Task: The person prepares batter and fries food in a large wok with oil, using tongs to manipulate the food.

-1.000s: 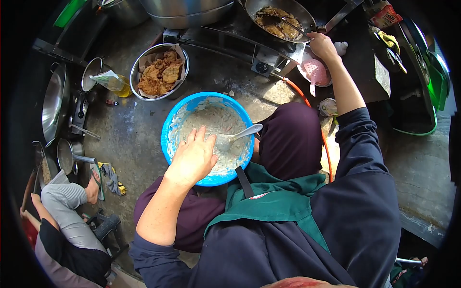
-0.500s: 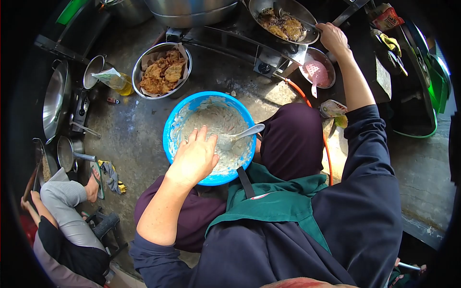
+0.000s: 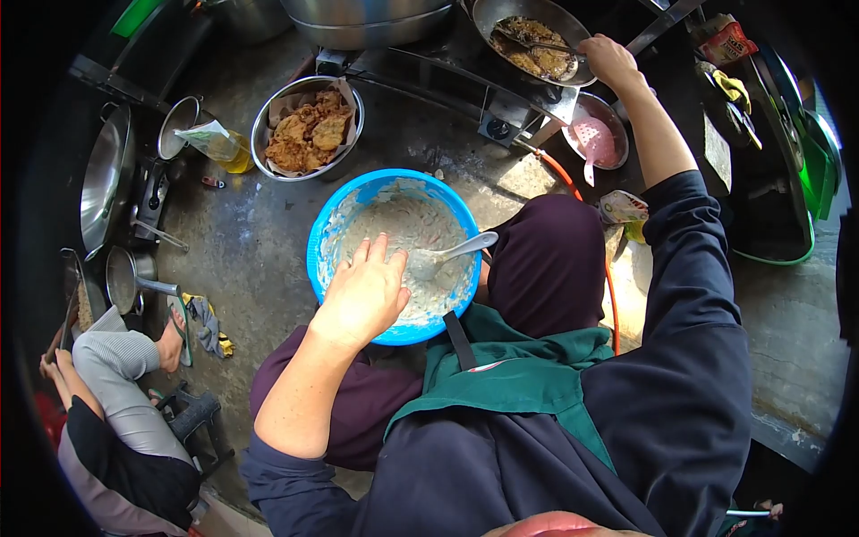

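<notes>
Over the blue basin (image 3: pixel 315 259) of pale batter, my left hand (image 3: pixel 365 291) is spread with its fingers apart and holds nothing. A spoon (image 3: pixel 470 245) leans in the batter, its handle resting toward the basin's right rim. At the upper right, my right hand (image 3: pixel 610 61) is closed round the handle of a dark spatula (image 3: pixel 548 45). The spatula's far end lies in the frying pan (image 3: pixel 508 75), among bubbling oil and browned food (image 3: pixel 546 61).
A steel bowl (image 3: pixel 260 148) of fried pieces stands beyond the basin. Near the stove, a pink slotted ladle (image 3: pixel 594 139) lies in a metal bowl. An orange hose (image 3: pixel 565 173) runs past my knee. Another person (image 3: pixel 134 394) sits at the far left.
My right hand has moved slightly down and right, and the spatula now lies lower in the pan. The food there has shifted. My left hand has hardly moved.
</notes>
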### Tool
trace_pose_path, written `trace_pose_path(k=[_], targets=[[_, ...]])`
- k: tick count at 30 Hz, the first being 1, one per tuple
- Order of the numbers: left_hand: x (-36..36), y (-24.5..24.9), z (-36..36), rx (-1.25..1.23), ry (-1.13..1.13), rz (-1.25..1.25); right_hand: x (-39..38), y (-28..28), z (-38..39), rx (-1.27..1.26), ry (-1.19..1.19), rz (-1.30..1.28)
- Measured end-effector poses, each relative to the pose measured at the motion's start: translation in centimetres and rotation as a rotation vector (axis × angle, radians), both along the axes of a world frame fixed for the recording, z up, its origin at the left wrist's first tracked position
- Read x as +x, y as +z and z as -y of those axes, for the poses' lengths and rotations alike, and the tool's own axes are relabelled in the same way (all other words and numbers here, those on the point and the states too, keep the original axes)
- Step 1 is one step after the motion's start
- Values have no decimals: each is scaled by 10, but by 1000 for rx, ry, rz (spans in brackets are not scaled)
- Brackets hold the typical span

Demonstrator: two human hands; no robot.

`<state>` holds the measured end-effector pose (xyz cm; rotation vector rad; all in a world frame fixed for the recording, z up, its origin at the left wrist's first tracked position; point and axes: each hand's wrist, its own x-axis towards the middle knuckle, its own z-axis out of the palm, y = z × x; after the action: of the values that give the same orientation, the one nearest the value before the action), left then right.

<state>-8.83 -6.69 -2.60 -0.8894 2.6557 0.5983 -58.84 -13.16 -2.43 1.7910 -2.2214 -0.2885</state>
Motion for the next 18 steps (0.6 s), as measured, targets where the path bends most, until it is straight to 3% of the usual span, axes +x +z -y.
trace_pose_path(k=[7,18], targets=[[4,1,-1,1,9,-8,-19,-34,12,-28,-51,52],[9,4,-2,-1,8,-22,5,30,4,-13,-252,157]])
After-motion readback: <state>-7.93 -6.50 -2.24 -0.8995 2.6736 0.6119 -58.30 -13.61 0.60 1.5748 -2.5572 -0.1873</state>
